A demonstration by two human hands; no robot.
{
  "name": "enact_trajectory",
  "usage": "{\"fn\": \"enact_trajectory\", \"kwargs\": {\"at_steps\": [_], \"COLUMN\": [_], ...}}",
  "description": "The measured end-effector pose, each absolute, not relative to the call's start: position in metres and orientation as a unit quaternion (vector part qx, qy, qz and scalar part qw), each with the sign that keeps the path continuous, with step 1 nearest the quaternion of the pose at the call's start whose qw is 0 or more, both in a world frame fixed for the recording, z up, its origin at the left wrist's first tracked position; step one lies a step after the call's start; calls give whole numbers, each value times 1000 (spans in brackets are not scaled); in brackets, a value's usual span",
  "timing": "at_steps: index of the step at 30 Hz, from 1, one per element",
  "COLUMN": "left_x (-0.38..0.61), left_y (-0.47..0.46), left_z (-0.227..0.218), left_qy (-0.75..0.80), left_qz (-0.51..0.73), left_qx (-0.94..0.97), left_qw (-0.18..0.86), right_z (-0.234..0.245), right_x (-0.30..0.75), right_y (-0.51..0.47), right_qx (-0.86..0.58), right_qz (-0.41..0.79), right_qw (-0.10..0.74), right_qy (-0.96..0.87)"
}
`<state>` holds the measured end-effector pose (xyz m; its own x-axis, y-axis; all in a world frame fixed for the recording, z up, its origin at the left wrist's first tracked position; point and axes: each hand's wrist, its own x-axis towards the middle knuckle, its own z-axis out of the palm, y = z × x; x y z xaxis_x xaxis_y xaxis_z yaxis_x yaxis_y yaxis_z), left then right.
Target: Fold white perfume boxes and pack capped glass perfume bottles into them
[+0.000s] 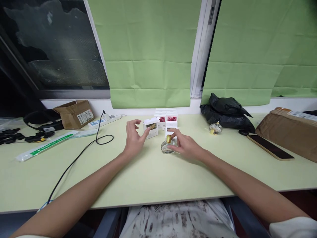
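Observation:
My right hand (185, 144) grips a round glass perfume bottle with a gold cap (167, 145) that stands on the pale green table (148, 175). My left hand (133, 136) hovers with fingers spread, its fingertips touching a small white box with an open flap (151, 127). Behind them stand several more small white boxes with pink pictures (166, 118). A second round glass bottle (215, 128) sits further right, apart from both hands.
A black plastic bag (226, 112) lies at the back right, a phone (269, 147) and a brown parcel (289, 130) to the right. At left are a cardboard box (74, 114), a power strip with black cable (105, 120), a long white packet (47, 145) and black headphones (41, 120).

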<state>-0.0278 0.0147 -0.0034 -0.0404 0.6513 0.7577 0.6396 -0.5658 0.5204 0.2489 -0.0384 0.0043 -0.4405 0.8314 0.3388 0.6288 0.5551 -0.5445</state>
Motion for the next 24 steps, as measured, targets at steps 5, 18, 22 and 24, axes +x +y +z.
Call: {"fn": "enact_trajectory", "kwargs": {"at_steps": [5, 18, 22, 24], "left_x": [-41, -45, -45, -46], "left_y": [38, 36, 29, 28], "left_z": [-9, -4, 0, -1], "left_qy": [441, 391, 382, 380], "left_qz": [487, 419, 382, 375], "left_qx": [752, 820, 833, 829], "left_qw": [46, -10, -121, -168], "right_z": [3, 1, 2, 2], "right_x": [249, 249, 249, 249], "right_y": [-38, -36, -35, -35], "right_qx": [-448, -438, -427, -423], "right_qz": [177, 155, 163, 166], "right_qw": [276, 274, 277, 281], "right_qy": [-831, -842, -845, -846]}}
